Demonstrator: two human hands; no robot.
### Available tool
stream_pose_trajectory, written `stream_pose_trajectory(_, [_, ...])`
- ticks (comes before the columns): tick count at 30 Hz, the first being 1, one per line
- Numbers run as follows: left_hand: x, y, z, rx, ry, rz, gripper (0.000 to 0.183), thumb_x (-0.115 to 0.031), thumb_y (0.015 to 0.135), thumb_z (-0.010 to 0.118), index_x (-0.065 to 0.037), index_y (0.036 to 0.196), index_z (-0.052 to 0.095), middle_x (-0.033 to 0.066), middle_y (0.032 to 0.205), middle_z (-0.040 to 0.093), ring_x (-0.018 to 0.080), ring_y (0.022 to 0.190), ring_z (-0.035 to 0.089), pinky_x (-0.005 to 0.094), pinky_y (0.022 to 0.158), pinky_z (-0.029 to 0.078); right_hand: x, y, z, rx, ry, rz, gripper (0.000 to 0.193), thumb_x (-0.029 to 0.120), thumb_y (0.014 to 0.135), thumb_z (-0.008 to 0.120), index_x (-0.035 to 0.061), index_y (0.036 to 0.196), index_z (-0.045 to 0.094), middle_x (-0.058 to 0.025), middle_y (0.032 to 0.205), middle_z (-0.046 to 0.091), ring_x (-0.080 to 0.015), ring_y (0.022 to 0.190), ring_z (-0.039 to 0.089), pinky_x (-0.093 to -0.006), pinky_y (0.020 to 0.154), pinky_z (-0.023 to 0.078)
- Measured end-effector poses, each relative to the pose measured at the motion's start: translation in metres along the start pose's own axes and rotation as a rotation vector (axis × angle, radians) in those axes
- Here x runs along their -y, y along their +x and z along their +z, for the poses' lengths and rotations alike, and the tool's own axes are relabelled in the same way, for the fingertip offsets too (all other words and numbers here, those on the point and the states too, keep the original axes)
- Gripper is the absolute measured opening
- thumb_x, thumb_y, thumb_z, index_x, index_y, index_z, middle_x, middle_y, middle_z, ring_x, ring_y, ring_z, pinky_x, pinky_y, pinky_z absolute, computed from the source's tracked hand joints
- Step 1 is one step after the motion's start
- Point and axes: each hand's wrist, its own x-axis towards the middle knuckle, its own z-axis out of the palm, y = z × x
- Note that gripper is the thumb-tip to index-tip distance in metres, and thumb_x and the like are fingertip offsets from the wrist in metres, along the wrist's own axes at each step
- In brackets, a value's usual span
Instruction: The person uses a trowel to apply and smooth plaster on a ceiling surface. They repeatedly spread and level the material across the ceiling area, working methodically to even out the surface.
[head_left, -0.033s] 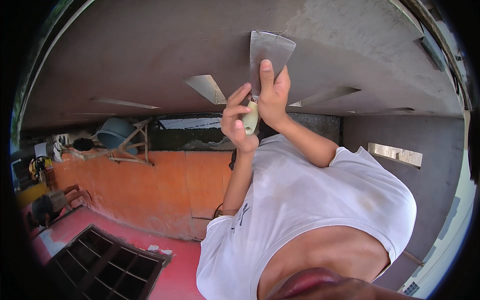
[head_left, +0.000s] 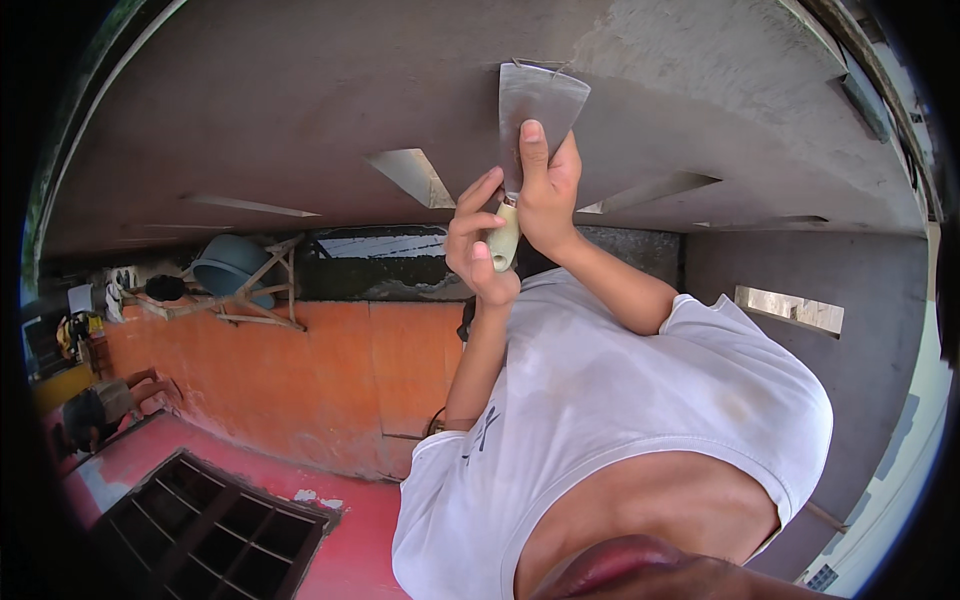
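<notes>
A wide putty knife (head_left: 550, 95), with a flared grey metal blade and a pale green handle, is held in both hands in front of a grey plastered surface (head_left: 330, 90). My right hand (head_left: 548, 195) grips the blade, its thumb lying flat along the metal and its other fingers mostly hidden behind. The fingers and thumb of my left hand (head_left: 480, 235) curl round the handle, whose hollow end shows. Thin, wire-like bits (head_left: 540, 65) lie at the blade's wide edge. Whether that edge touches the plaster, I cannot tell.
Slot-like openings (head_left: 415, 172) pierce the grey surface. An orange wall (head_left: 300, 350) and a pink wall with a dark barred window (head_left: 215, 530) stand on the left. A blue-grey tub (head_left: 235, 268) sits by a wooden frame (head_left: 292, 285). Another person (head_left: 95, 410) is at the far left.
</notes>
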Motion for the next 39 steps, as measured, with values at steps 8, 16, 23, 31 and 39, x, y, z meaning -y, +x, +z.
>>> stream_pose_trajectory(8, [0.014,-0.004,0.010,0.059,-0.029,-0.062,0.036,-0.034,0.092,0.039,0.000,0.095,0.053,0.0310,0.131,0.056,0.0368,0.115,0.057,0.0487,0.103,0.044,-0.011,0.012,-0.029,0.058,-0.035,0.055,0.030,0.032,0.105,0.051,0.0028,0.110,0.055,-0.0004,0.093,0.059,-0.0059,0.080,0.051,-0.0232,0.070,0.043])
stream_pose_trajectory(16, [0.023,-0.011,0.020,0.043,0.005,-0.026,0.036,-0.034,0.090,0.038,-0.001,0.095,0.053,0.0264,0.133,0.049,0.0385,0.121,0.052,0.0530,0.105,0.041,-0.004,0.018,-0.035,0.149,-0.118,0.070,0.033,0.033,0.104,0.053,0.0010,0.111,0.056,-0.0014,0.092,0.061,-0.0085,0.079,0.053,-0.0259,0.069,0.045])
stream_pose_trajectory(23, [0.016,-0.007,0.026,0.023,-0.042,-0.101,0.037,-0.036,0.089,0.038,-0.002,0.094,0.052,0.0248,0.135,0.046,0.0413,0.125,0.046,0.0570,0.107,0.037,0.006,0.025,-0.027,0.115,-0.133,0.046,0.031,0.031,0.104,0.054,0.0005,0.107,0.058,-0.0019,0.089,0.061,-0.0085,0.078,0.053,-0.0264,0.068,0.045])
stream_pose_trajectory(31, [0.008,-0.012,0.039,0.011,-0.050,-0.119,0.028,-0.027,0.090,0.040,-0.002,0.093,0.052,0.0254,0.138,0.040,0.0417,0.131,0.040,0.0599,0.112,0.030,0.015,0.029,-0.031,0.153,-0.120,0.141,0.032,0.031,0.104,0.053,-0.0001,0.109,0.057,-0.0019,0.091,0.061,-0.0080,0.080,0.053,-0.0259,0.070,0.045])
stream_pose_trajectory(39, [-0.001,-0.012,0.044,0.029,0.054,-0.089,0.023,-0.022,0.089,0.038,-0.002,0.087,0.050,0.0258,0.139,0.037,0.0441,0.131,0.040,0.0599,0.110,0.033,0.025,0.029,-0.031,0.155,-0.107,0.236,0.031,0.032,0.103,0.055,0.0010,0.106,0.057,-0.0013,0.085,0.060,-0.0051,0.072,0.051,-0.0236,0.061,0.043])
